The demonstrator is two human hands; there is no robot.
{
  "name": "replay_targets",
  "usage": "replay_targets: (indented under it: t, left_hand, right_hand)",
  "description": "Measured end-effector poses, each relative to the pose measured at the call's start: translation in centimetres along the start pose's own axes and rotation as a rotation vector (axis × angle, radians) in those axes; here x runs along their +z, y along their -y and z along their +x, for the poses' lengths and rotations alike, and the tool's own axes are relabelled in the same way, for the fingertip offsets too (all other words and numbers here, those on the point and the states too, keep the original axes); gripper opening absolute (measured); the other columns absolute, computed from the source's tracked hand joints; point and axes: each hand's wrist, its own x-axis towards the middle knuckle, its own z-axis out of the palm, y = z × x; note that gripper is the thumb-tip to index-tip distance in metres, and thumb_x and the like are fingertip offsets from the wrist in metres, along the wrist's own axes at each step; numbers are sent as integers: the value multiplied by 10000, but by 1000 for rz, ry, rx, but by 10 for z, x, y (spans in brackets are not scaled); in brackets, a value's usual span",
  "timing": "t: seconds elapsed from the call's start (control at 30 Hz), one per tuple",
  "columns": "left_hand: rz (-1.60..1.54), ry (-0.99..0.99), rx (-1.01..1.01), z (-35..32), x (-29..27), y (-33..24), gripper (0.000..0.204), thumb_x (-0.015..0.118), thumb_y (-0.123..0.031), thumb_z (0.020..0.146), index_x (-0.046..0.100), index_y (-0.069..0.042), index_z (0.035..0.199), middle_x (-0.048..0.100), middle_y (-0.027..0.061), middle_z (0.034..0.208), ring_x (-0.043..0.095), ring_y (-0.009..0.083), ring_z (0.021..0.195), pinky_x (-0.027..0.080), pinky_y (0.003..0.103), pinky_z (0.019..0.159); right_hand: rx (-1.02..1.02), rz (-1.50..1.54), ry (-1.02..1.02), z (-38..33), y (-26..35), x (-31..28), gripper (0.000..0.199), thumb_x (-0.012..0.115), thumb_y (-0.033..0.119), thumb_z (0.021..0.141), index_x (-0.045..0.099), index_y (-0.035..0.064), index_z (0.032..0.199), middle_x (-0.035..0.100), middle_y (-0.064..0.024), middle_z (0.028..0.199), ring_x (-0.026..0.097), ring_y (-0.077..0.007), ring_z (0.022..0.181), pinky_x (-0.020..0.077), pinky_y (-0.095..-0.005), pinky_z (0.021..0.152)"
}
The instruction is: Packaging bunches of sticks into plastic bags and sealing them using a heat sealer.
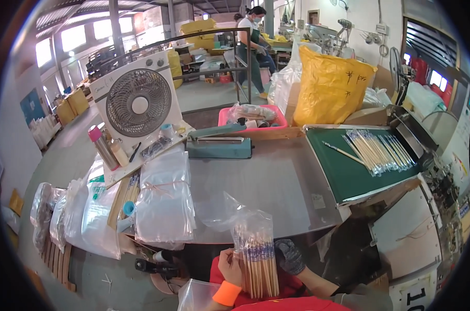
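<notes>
Packing workshop, factory-like: metal worktable [284, 181], green conveyor belt [334, 179], bag sealer [219, 149], big yellow sack [328, 90], co-worker [254, 49] behind.

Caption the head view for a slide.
Left grip holds a clear plastic bag of chopsticks, gloved right grip beside it, at a grey worktable.

A white box fan [139, 105] stands near a flask [104, 150] (pink-capped).

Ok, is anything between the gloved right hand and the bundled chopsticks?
At most, the clear plastic bag over the upper part of the bundled chopsticks; nothing else visible stands between them and the right hand.
</notes>
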Motion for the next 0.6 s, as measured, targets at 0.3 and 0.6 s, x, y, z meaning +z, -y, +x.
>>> replay_targets:
  t: [0.3, 0.6]
  left_hand:
    - [721, 959, 747, -30, -93, -33, 141, 596, -103, 625, 580, -98, 765, 576, 56, 771, 563, 266, 764, 466, 357, 654]
    - [486, 179, 513, 97, -17, -148, 133, 531, -22, 790, 577, -15, 915, 607, 157, 820, 584, 346, 719, 481, 365, 646]
  right_hand:
    - [-347, 36, 959, -80, -27, -3, 226, 503, 174, 758, 606, 53, 919, 604, -158, 865, 598, -310, 823, 502, -374, 700]
    - [330, 821, 8, 137, 44, -67, 112, 594, 18, 795, 594, 32, 907, 603, -38, 783, 585, -146, 729, 481, -275, 652]
